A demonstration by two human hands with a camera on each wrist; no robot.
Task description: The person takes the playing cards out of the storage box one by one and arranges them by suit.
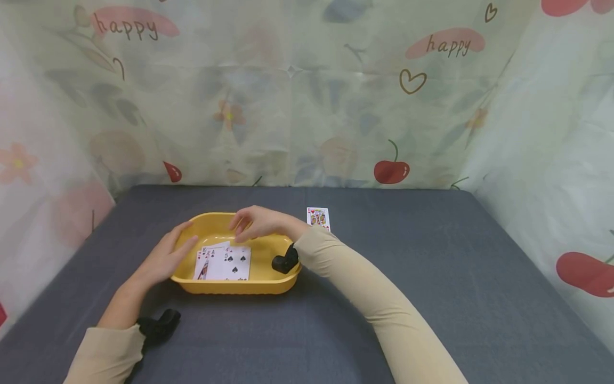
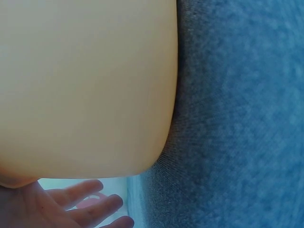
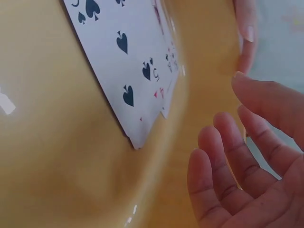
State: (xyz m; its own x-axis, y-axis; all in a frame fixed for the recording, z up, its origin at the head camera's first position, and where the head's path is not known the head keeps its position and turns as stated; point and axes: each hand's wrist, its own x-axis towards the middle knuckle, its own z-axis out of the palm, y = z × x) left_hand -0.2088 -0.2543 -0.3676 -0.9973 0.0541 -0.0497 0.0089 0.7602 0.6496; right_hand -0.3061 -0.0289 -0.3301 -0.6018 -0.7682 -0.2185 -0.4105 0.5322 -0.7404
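Observation:
A yellow oval basin (image 1: 240, 287) sits on the dark cloth, with several playing cards (image 1: 237, 262) lying face up inside at its left; a five of spades (image 3: 111, 57) is on top. My left hand (image 1: 165, 256) rests at the basin's left rim, thumb over the edge. In the left wrist view its fingers (image 2: 97, 209) are straight and spread past the basin wall. Over the basin's back part hovers my right hand (image 1: 256, 221), fingers loosely bent and holding nothing. The right wrist view shows its fingertips apart from the cards.
A king of hearts (image 1: 318, 216) lies face up on the table behind the right wrist, partly covered by the sleeve. The dark tablecloth (image 1: 431, 266) ends at a patterned curtain (image 1: 292, 117) at the back. Black wrist mounts (image 1: 160, 326) stick out from both sleeves.

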